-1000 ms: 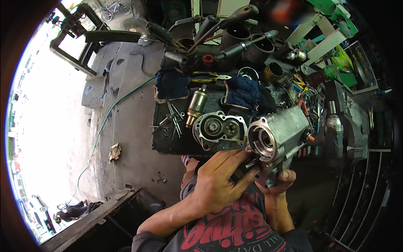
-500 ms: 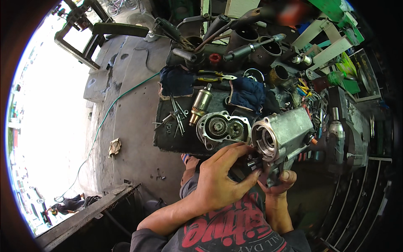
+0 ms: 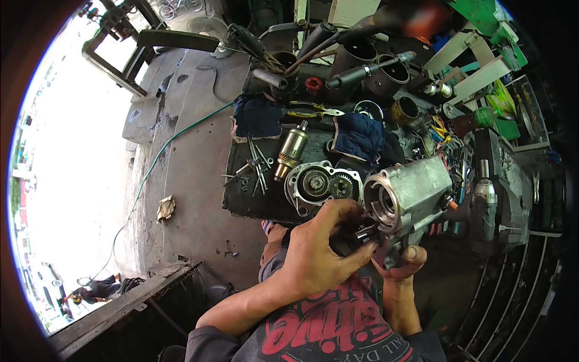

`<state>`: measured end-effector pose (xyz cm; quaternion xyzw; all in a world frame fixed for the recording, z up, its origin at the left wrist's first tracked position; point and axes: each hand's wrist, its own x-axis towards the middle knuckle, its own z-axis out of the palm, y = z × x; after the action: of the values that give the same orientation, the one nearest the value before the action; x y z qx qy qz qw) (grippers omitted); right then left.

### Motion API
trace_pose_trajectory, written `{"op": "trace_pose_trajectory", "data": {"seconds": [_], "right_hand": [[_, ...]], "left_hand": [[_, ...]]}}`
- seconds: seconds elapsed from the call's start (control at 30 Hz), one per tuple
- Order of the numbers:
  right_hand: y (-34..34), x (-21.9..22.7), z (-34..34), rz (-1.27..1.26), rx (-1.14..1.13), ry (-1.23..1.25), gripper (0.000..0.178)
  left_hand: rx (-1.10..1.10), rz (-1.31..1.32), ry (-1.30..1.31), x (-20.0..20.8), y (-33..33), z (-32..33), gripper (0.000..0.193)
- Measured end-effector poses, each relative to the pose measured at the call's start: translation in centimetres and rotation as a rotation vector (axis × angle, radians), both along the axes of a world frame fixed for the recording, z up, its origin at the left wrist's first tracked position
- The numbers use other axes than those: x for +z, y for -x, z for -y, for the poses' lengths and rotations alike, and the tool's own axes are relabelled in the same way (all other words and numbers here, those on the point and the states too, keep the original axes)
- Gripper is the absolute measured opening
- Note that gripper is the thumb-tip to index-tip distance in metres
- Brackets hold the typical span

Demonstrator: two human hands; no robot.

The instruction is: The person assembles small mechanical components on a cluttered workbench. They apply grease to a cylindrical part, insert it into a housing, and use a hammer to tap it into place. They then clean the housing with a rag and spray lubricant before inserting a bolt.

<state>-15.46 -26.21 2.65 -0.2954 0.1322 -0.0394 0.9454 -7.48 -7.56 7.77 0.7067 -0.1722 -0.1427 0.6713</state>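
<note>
My right hand supports a silver cast-metal starter housing from below, its thumb wrapped on the lower lug. The housing is tilted, with its round open end facing left. At its lower left a short shiny metal shaft sticks out, and the curled fingers and thumb of my left hand close around it; some fingertips are hidden behind. Just beyond, on the bench, lies a gear housing with two round gears showing. An armature with a copper end rests beside it.
Long bolts lie on the bench's left part. Dark blue cloths and yellow-handled pliers are behind. Metal cylinders holding tools stand at the back. An air tool sits at the right. A green hose crosses the floor.
The view has shifted slightly. My left fingers have moved a little about the small shaft, which shows more clearly now. My right hand keeps its hold on the housing.
</note>
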Motion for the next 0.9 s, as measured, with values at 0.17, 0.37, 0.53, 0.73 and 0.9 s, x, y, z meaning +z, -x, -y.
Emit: {"op": "trace_pose_trajectory", "data": {"seconds": [0.17, 0.37, 0.53, 0.73, 0.9], "right_hand": [[0.2, -0.2, 0.1, -0.036, -0.025, 0.016, 0.098], [0.5, -0.1, 0.0, -0.082, -0.020, 0.040, 0.101], [0.2, -0.3, 0.0, -0.028, 0.012, 0.043, 0.101], [0.4, -0.6, 0.1, -0.030, 0.012, 0.047, 0.100], [0.8, -1.0, 0.1, -0.053, -0.006, 0.055, 0.099]], "left_hand": [[0.001, -0.017, 0.002, -0.2, 0.1, 0.0, 0.059], [-0.024, 0.089, -0.021, -0.7, -0.2, -0.3, 0.053], [0.033, 0.284, -0.073, -0.7, -0.2, -0.4, 0.047], [0.015, 0.325, -0.085, -0.8, -0.3, -0.6, 0.046], [-0.028, 0.294, -0.072, -0.7, -0.9, -1.0, 0.044]]}}
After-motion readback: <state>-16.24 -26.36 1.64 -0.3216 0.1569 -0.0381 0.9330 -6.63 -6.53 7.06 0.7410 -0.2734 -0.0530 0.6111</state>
